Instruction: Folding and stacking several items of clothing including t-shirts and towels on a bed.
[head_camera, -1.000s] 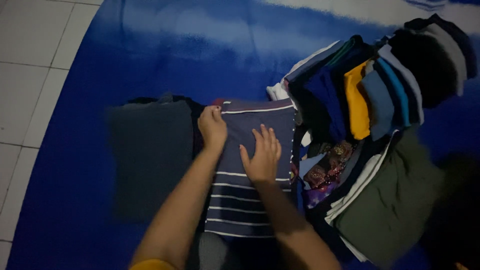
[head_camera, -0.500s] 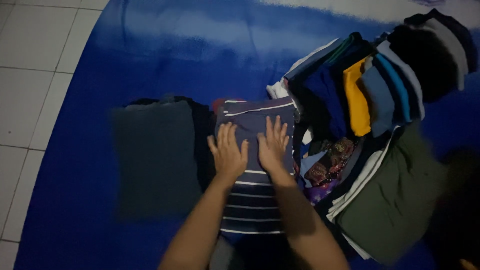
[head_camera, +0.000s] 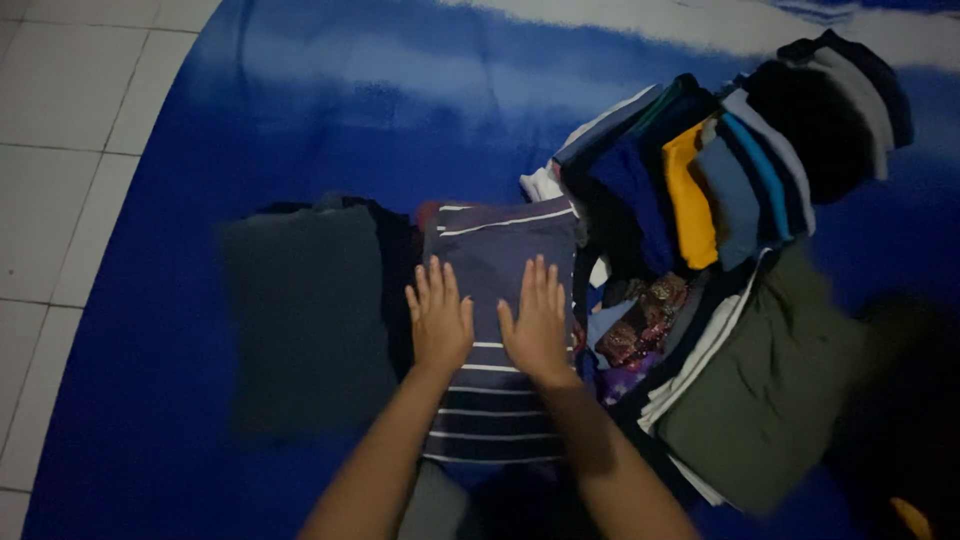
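Navy shirt: folded navy cotton shirt w/ thin white stripes, on blue mat, left of leaning pile of folded clothes.
L hand: flat, fingers spread, pressing shirt, grasping nothing.
R hand: same, just beside L.
Grey garment: left of shirt.

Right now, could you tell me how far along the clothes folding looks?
Done: a folded grey garment lies flat to the left. In hand: the left hand and right hand press flat on a folded striped navy shirt. Left: the leaning heap of clothes at right looks untidy, perhaps unsorted.
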